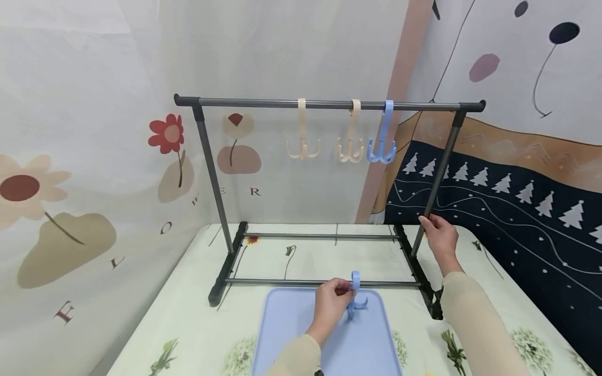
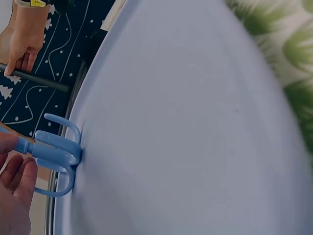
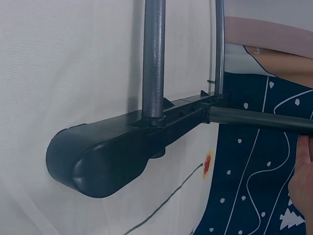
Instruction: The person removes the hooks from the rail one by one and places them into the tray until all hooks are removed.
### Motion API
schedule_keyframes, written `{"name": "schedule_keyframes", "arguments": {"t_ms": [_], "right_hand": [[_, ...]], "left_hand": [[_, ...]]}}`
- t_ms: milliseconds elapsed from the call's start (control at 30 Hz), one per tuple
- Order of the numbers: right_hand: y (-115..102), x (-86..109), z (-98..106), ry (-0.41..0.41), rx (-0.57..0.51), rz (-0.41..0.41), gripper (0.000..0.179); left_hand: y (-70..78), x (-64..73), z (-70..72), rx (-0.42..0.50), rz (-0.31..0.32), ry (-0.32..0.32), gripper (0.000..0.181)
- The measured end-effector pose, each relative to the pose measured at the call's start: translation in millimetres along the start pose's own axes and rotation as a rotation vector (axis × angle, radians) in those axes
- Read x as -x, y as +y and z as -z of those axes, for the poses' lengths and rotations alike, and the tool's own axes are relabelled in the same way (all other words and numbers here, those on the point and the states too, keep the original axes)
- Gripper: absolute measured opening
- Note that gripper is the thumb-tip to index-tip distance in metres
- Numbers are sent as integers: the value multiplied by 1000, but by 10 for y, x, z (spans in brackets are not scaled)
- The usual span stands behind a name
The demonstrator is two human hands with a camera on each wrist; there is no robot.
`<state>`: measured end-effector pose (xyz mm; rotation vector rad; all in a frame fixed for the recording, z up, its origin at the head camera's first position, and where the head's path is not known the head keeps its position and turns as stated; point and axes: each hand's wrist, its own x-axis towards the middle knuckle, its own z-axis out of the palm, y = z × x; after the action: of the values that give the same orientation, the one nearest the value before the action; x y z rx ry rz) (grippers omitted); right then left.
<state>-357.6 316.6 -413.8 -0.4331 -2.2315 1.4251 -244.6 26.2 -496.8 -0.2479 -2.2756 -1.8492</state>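
The rack (image 1: 213, 177) stands mid-frame on the tabletop (image 1: 197, 324), three hooks (image 1: 353, 122) on its top bar (image 1: 329, 105) from upper centre rightward. The tray (image 1: 287, 324) lies before it at lower centre, beneath a fourth hook (image 1: 356, 281).

Room surroundings
Flower-print backdrop (image 1: 94, 130): 9 o'clock; navy tree-print backdrop (image 1: 531, 232): 3 o'clock; floral tablecloth (image 1: 183, 308): 6 o'clock.

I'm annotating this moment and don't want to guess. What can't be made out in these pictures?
Left wrist: the held blue hook's top end, cut off by the left edge.
Head: part of that hook's stem, covered by the left hand.
Head: the tray's near edge, cut off by the bottom edge.
Right wrist: most of the right hand, cut off by the right edge.
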Motion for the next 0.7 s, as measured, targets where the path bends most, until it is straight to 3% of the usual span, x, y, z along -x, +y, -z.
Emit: {"name": "schedule_keyframes", "arguments": {"t_ms": [333, 567, 700], "right_hand": [[-11, 13, 12, -7, 0, -3, 57], [6, 12, 5, 4, 10, -3, 56], [1, 9, 1, 4, 13, -6, 57]], "left_hand": [[86, -2, 97, 39, 0, 79, 18], [218, -128, 245, 58, 25, 125, 15], [300, -232, 351, 40, 0, 145, 15]]}}
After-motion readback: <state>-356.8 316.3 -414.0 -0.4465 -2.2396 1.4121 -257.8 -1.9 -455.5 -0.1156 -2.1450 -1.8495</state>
